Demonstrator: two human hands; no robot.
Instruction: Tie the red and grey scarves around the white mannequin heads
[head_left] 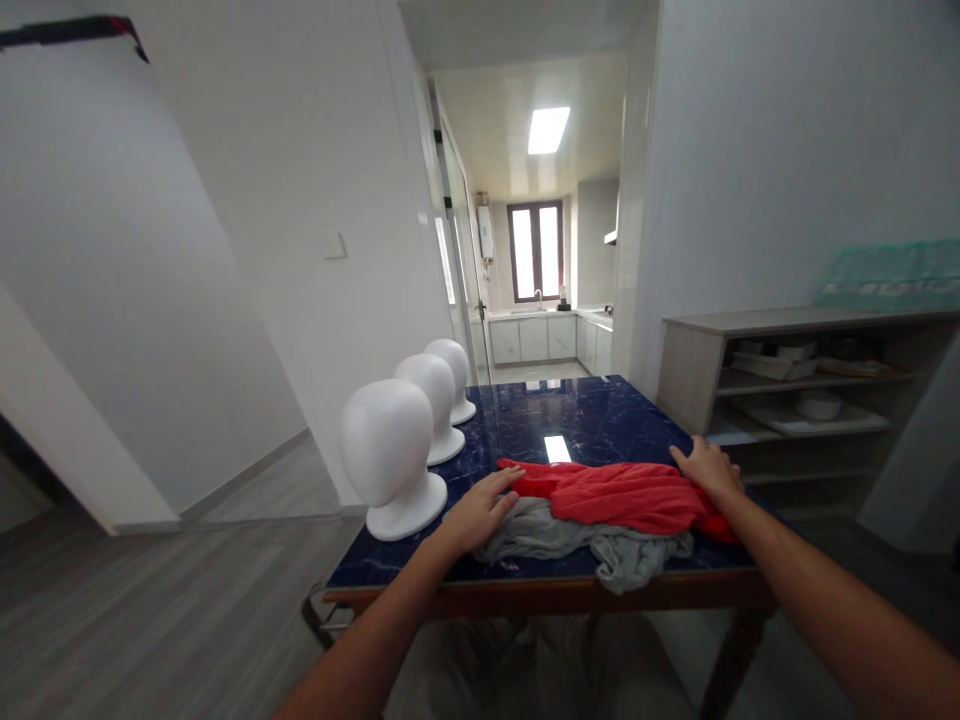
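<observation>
A red cloth (pixel 622 492) lies bunched lengthwise on the dark blue marbled table (pixel 517 420), partly over a grey cloth (pixel 536 533). Part of the grey fabric droops over the table's near edge. My left hand (pixel 484 508) rests at the left end of both cloths, fingers stretched out flat. At the right end, my right hand (pixel 709 468) lies on the red cloth near the table's right edge, its fingers spread and loosely bent. Neither hand visibly grips the fabric. Three white foam mannequin heads stand in a row along the left side, the nearest head (pixel 386 440) being closest to my left hand.
Right of the table stands a low shelf unit (pixel 694 360) holding trays and a bowl (pixel 819 405), with a pack of bottles (pixel 892 275) on top. A white wall (pixel 322 180) is at left. Beyond the table, a doorway opens on a kitchen with cabinets (pixel 532 340).
</observation>
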